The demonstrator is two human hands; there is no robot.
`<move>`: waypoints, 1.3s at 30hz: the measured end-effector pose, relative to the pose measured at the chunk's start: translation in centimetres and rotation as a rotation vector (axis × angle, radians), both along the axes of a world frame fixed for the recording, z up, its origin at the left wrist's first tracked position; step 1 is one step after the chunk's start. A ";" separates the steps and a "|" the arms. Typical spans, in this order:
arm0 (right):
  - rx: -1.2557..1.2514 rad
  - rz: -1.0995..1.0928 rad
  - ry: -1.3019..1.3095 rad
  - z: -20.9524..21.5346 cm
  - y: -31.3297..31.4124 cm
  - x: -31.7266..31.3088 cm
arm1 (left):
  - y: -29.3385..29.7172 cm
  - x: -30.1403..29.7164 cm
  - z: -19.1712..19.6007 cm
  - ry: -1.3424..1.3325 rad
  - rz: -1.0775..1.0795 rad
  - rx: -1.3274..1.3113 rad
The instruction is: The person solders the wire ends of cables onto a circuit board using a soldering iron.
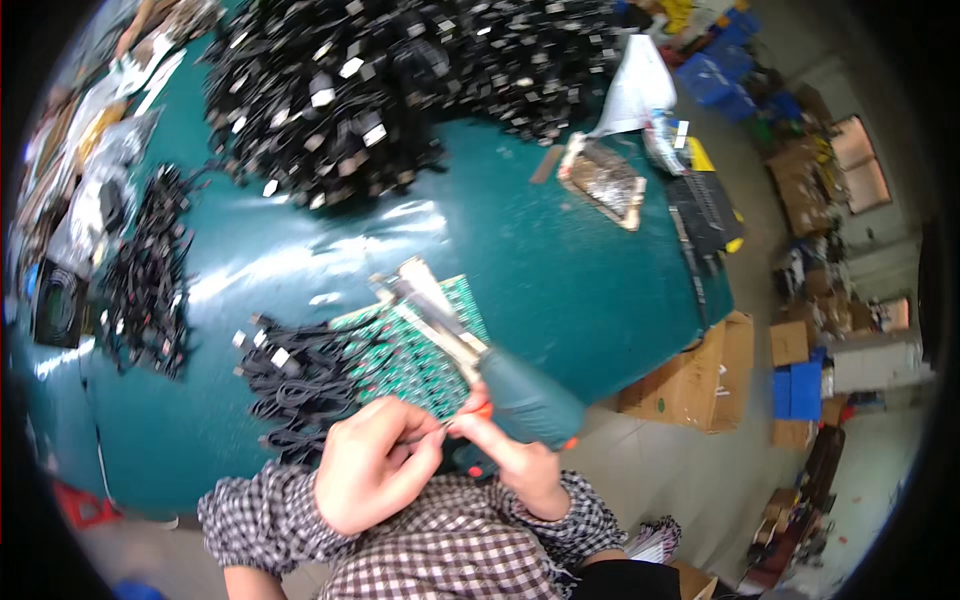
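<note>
My left hand is closed in a pinch in front of my body, its fingertips meeting those of my right hand. Whatever small thing lies between them is too small to make out. A bit of orange shows at the right fingertips. Just beyond the hands is a green sheet of small circuit boards, with a bundle of black cables along its left side. A dark green tool with a long metallic front part reaches across the boards' right side, close to my right hand.
A large heap of black cables covers the far side of the green table. Another cable pile lies left. A worn shallow tray sits far right. An open cardboard box stands beyond the table's right edge.
</note>
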State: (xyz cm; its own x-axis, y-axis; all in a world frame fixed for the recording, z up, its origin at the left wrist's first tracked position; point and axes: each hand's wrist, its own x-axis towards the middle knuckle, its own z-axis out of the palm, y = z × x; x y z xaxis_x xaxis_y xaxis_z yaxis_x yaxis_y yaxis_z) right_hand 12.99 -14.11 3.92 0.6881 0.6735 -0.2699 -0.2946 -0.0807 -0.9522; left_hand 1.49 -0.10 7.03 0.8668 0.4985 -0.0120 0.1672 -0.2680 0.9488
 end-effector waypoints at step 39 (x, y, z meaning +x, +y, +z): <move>-0.053 -0.074 -0.085 0.4 -3.1 1.8 | 4.9 2.9 -5.3 0.240 0.070 0.237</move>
State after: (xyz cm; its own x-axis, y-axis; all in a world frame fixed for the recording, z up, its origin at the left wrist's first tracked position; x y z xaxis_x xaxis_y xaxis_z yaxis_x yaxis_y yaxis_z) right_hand 14.76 -17.22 4.31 0.7574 0.6065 -0.2420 -0.2197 -0.1123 -0.9691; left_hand 4.41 4.80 1.70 0.8168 0.5701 -0.0880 0.4037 -0.4559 0.7932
